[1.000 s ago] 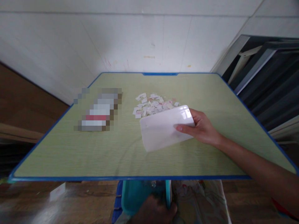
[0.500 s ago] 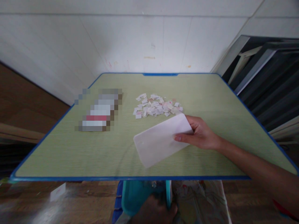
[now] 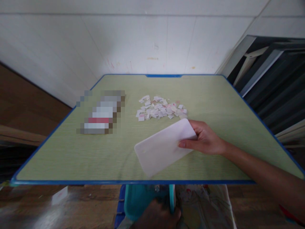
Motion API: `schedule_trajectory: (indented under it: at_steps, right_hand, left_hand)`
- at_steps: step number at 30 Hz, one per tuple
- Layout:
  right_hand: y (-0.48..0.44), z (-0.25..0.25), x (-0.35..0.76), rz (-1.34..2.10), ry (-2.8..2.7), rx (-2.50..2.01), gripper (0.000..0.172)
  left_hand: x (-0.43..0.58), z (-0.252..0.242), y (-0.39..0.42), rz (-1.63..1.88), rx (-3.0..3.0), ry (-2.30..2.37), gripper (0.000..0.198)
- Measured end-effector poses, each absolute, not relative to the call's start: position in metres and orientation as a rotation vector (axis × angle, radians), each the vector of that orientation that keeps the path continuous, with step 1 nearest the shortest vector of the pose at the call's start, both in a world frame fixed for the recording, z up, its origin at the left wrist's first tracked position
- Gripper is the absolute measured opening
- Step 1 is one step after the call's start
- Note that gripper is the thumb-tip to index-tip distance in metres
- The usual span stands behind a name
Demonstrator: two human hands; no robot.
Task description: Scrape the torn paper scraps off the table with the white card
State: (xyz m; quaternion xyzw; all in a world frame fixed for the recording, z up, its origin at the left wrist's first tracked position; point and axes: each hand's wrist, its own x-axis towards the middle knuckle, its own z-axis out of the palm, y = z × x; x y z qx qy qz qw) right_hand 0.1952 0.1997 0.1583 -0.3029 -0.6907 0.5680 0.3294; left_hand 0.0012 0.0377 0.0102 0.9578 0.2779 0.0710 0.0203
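My right hand (image 3: 206,138) grips the right end of a white rectangular plate (image 3: 164,148) with rounded corners, thumb on top and fingers underneath. The plate is tilted above the table, in front of a loose heap of small paper scraps (image 3: 160,108), whitish with some pink. Below the table's front edge, in shadow, my left hand (image 3: 158,214) is closed on the rim of a teal bin (image 3: 135,203). Part of the left hand is cut off by the lower frame edge.
The pale green table (image 3: 83,159) has a blue edge. A blurred-out, pixelated object (image 3: 102,113) lies on its left. A white wall (image 3: 143,41) stands behind, dark panels (image 3: 274,73) lean at the right, and a paper piece (image 3: 60,195) is on the floor.
The white plate has moved slightly toward me and down with my right hand, away from the scraps. The left hand and the bin stay where they were.
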Motion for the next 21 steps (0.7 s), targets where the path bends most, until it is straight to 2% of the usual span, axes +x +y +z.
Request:
schedule_trajectory:
  at_steps: [6,11,21]
  right_hand:
    - [0.199,0.159,0.198,1.499,-1.84,-0.769,0.028]
    - [0.201,0.158,0.199,1.544,-1.732,-0.762,0.03]
    - [0.239,0.164,0.247,1.264,-1.368,-1.021,0.027]
  left_hand:
    - [0.003,0.013,0.04,0.27,2.969,0.854,0.015]
    - [0.003,0.014,0.04,0.254,3.011,0.854,0.021]
    - [0.0,0.005,0.036,0.291,2.982,0.866,0.021]
